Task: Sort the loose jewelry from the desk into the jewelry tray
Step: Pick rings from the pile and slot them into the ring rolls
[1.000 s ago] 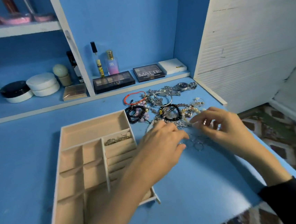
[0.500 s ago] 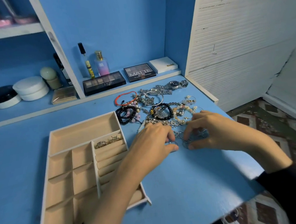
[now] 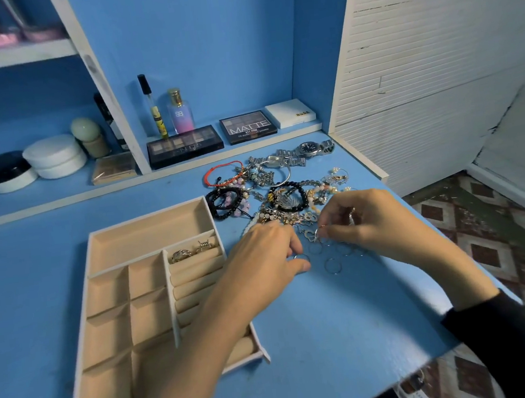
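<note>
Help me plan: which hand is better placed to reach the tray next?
Probably left: the left hand pinches a ring beside the jewelry tray; the right hand, pinching a small ring, sits farther.

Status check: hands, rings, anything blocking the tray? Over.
Left hand pinches thin ring. Right hand pinches small ring beside jewelry pile. Tray holds two rings; left forearm crosses it.
</note>
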The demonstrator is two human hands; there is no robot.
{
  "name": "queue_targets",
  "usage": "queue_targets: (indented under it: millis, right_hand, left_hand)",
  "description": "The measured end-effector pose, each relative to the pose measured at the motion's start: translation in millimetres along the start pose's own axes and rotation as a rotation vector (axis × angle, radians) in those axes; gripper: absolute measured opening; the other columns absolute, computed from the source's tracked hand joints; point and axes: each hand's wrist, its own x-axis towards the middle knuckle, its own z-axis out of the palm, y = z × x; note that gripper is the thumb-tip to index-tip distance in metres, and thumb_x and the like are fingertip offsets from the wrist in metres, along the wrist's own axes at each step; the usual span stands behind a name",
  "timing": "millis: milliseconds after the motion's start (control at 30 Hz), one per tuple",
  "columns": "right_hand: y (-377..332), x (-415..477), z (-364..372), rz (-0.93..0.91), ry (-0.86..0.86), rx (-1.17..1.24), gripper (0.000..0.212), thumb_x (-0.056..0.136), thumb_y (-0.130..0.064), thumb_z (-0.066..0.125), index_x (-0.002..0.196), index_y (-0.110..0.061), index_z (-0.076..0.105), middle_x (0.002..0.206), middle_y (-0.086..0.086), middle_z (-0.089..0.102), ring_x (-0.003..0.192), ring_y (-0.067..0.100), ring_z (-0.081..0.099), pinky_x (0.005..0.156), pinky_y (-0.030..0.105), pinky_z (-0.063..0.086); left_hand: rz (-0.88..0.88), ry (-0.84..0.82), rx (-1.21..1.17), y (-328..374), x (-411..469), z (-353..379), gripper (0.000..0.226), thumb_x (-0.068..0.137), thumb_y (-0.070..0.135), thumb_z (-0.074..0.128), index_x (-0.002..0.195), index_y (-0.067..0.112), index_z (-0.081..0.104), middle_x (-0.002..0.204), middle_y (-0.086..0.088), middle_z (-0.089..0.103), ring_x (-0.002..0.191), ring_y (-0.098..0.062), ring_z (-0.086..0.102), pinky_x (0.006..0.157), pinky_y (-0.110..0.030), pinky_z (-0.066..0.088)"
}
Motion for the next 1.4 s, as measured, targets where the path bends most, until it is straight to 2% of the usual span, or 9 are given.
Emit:
queue_targets:
  millis: [233,433,633,867,1000,1133,1233,1300,1400]
  right_hand:
    - [-1.2,0.8,11.1,0.016,0.106,0.039,0.013,0.072,-0.017,0.077,0.067,-0.024,0.068,0.063,-0.002,0.066,0.056,0.002,0.052,0.056,0.014,0.041]
    - [-1.9,3.4,14.8,0.000,0.170,-0.022,0.009,0.074,-0.015,0.076,0.073,-0.023,0.073,0.063,-0.008,0.063,0.060,0.003,0.052,0.057,0.014,0.040]
    - [-7.3,8.4,20.6,-0.041,0.202,-0.061,0.010,0.077,-0.011,0.073,0.080,-0.020,0.075,0.066,-0.014,0.062,0.062,-0.002,0.053,0.058,0.008,0.039]
    - [-35.8,17.2,49.0,-0.101,0.235,0.154,0.008,0.076,-0.008,0.073,0.078,-0.016,0.074,0.071,0.001,0.069,0.066,0.013,0.060,0.066,0.030,0.049]
    - [-60.1,24.0,80.2,-0.187,0.160,0.228,0.013,0.076,-0.006,0.072,0.074,-0.018,0.072,0.066,-0.002,0.066,0.061,0.011,0.058,0.059,0.019,0.046]
    - [-76.6,29.2,103.3,-0.260,0.079,0.216,0.003,0.073,-0.013,0.069,0.074,-0.013,0.071,0.067,-0.001,0.065,0.062,0.012,0.055,0.059,0.019,0.045]
    - [-79.3,29.6,110.9,-0.323,0.049,0.179,0.004,0.071,-0.013,0.067,0.072,-0.014,0.071,0.065,-0.012,0.061,0.062,0.003,0.053,0.058,0.011,0.039]
    - [-79.4,29.3,113.2,-0.367,0.035,0.121,0.004,0.071,-0.013,0.069,0.072,-0.016,0.071,0.064,-0.017,0.057,0.063,0.001,0.051,0.059,0.010,0.037]
    - [-79.0,29.7,115.5,-0.412,0.048,0.073,0.002,0.071,-0.016,0.070,0.072,-0.016,0.070,0.064,-0.020,0.053,0.063,-0.003,0.048,0.060,0.009,0.036]
  left_hand:
    - [-0.051,-0.022,-0.133,0.1,-1.6,0.1,0.015,0.077,0.029,0.071,0.085,0.026,0.059,0.067,0.014,0.056,0.060,0.002,0.049,0.064,-0.022,0.042]
    - [-0.060,0.072,-0.181,-5.3,-6.6,-7.2,0.005,0.074,0.024,0.074,0.075,0.024,0.069,0.057,0.017,0.056,0.053,0.005,0.050,0.055,-0.008,0.037]
    - [-0.071,0.207,-0.242,-20.3,-17.7,-23.1,0.006,0.073,0.022,0.076,0.074,0.026,0.072,0.059,0.019,0.060,0.058,0.008,0.050,0.055,-0.004,0.038]
    - [-0.139,0.456,-0.345,-48.3,-43.2,-51.7,0.014,0.065,0.020,0.081,0.075,0.026,0.073,0.060,0.016,0.065,0.061,0.000,0.057,0.057,-0.003,0.040]
    - [-0.172,0.544,-0.340,-70.6,-60.3,-65.9,0.022,0.065,0.018,0.079,0.066,0.037,0.069,0.061,0.021,0.065,0.053,0.003,0.052,0.054,-0.005,0.038]
    - [-0.172,0.555,-0.300,-86.7,-69.5,-68.0,0.022,0.065,0.018,0.079,0.064,0.037,0.069,0.062,0.024,0.063,0.057,-0.003,0.051,0.053,-0.008,0.036]
    - [-0.167,0.568,-0.291,-95.5,-72.1,-64.1,0.019,0.064,0.022,0.080,0.065,0.038,0.070,0.058,0.016,0.062,0.056,-0.006,0.050,0.053,-0.010,0.035]
    - [-0.159,0.564,-0.293,-98.7,-71.8,-62.4,0.019,0.064,0.021,0.081,0.066,0.037,0.071,0.061,0.010,0.063,0.056,-0.009,0.050,0.054,-0.016,0.038]
    - [-0.169,0.551,-0.344,-99.7,-70.9,-61.4,0.019,0.065,0.016,0.081,0.070,0.033,0.072,0.063,0.005,0.065,0.055,-0.005,0.048,0.056,-0.014,0.039]
